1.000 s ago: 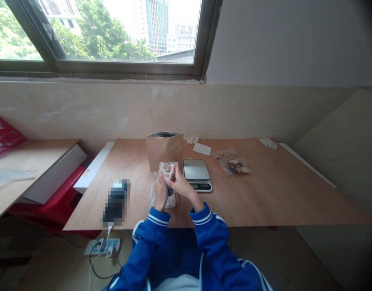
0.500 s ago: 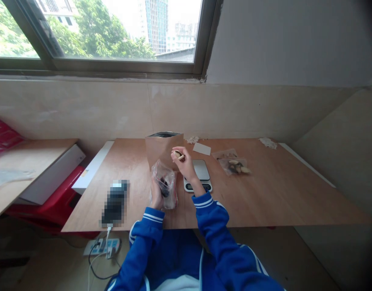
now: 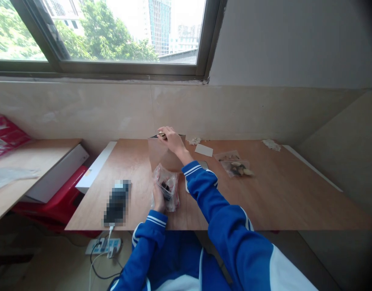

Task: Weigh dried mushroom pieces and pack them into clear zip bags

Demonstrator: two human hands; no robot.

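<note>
Blue-sleeved right hand (image 3: 174, 140), now raised from over the digital kitchen scale (image 3: 203, 164) to the mouth of a kraft paper pouch (image 3: 163, 155); fingertips (image 3: 168, 136) closed above the opening, a small pale piece apparently pinched between them, too small to identify; left hand (image 3: 158, 199) curled around the lower edge of a clear zip bag (image 3: 168, 186) of dark pieces, held upright on the plywood table (image 3: 273, 202); pouch standing directly behind that bag; second zip bag (image 3: 236, 168) lying right of the scale, which the right sleeve (image 3: 201, 186) largely hides.
</note>
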